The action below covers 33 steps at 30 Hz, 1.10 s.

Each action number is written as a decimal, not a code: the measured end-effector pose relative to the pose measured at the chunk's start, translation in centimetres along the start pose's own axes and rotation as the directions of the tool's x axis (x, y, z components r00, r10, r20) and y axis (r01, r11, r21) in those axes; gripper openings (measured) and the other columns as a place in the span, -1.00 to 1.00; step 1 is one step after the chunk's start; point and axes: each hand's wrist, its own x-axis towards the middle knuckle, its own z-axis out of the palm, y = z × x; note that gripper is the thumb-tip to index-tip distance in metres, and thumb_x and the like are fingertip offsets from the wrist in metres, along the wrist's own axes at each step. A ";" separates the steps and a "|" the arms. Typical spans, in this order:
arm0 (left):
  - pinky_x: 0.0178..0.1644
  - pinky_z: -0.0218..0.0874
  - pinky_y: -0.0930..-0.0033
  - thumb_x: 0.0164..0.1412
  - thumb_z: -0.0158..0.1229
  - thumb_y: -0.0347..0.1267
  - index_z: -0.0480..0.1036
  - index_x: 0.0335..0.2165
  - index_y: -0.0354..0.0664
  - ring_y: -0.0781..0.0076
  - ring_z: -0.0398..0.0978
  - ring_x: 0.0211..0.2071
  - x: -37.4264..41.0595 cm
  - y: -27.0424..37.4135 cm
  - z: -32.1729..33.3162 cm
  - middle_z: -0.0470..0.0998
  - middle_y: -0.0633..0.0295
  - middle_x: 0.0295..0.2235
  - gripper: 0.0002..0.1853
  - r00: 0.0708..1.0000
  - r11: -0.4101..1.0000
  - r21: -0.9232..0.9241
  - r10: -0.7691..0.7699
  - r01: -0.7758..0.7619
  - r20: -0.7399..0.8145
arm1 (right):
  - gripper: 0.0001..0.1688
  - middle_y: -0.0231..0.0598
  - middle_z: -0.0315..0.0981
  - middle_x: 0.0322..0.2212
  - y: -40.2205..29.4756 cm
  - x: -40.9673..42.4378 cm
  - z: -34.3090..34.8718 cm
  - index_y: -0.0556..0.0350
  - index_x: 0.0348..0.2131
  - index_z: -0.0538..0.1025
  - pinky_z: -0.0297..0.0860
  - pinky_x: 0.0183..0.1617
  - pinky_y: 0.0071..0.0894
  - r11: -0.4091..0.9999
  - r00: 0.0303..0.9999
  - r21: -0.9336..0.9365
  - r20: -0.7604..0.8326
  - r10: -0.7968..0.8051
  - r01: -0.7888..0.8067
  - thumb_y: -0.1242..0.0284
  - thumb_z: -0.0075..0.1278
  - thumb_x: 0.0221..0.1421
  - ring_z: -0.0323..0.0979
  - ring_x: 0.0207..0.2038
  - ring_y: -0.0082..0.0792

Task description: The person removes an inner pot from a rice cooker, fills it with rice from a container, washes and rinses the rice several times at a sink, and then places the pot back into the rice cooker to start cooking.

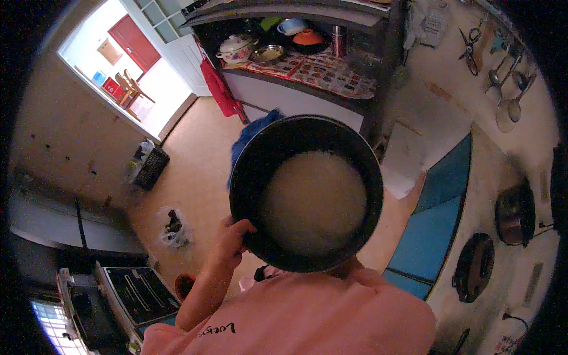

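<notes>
A round dark pot [246, 177] is held up in front of my chest, its mouth towards me. Pale, cloudy contents [317, 204] cover its bottom; whether they are rice, water or both, I cannot tell. My left hand [239, 237] grips the rim at the lower left, with the thumb over the edge. The right hand is out of view behind the pot; only a bit of skin shows below the lower right rim. My pink shirt [301, 315], which bears writing, fills the bottom of the view.
A cabinet shelf [306, 73] ahead bears a lidded floral pot [237, 49] and bowls. Blue cloth [250, 133] shows behind the pot. On the right, a counter [470, 195] holds dark cookware [475, 268]. A gas stove [137, 293], basket [151, 166] and plastic bag [175, 228] lie left.
</notes>
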 end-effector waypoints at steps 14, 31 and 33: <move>-0.72 -0.05 0.56 -0.19 -0.06 -0.48 0.33 -0.42 -0.22 0.54 0.19 -0.72 -0.3 2.1 3.5 0.33 0.32 -0.64 -0.78 0.995 0.935 0.352 0.065 -0.035 -0.074 | -0.52 -0.16 0.35 -0.42 2.8 -0.1 -3.3 0.25 -0.19 0.28 0.27 -0.27 -0.32 0.949 0.939 -0.294 0.344 -0.006 0.114 0.30 -0.16 -0.10 0.33 -0.37 -0.27; -0.31 0.14 0.53 -0.20 -0.07 -0.57 0.32 -0.30 -0.31 0.50 0.32 -0.42 3.2 3.9 11.7 0.41 0.30 -0.46 -0.66 0.984 0.912 0.375 0.131 -0.167 0.119 | -0.55 -0.16 0.35 -0.46 4.7 -4.6 -7.5 0.24 -0.23 0.30 0.28 -0.30 -0.30 0.933 0.777 -0.323 0.624 0.085 0.157 0.30 -0.15 -0.10 0.33 -0.41 -0.26; -0.29 0.15 0.52 -0.21 -0.07 -0.58 0.32 -0.29 -0.31 0.49 0.32 -0.41 3.3 3.6 11.9 0.42 0.29 -0.44 -0.64 0.990 0.925 0.357 0.100 -0.130 0.103 | -0.56 -0.16 0.35 -0.46 4.8 -4.9 -8.0 0.24 -0.23 0.31 0.28 -0.31 -0.30 0.928 0.779 -0.337 0.621 0.092 0.160 0.30 -0.15 -0.10 0.33 -0.41 -0.26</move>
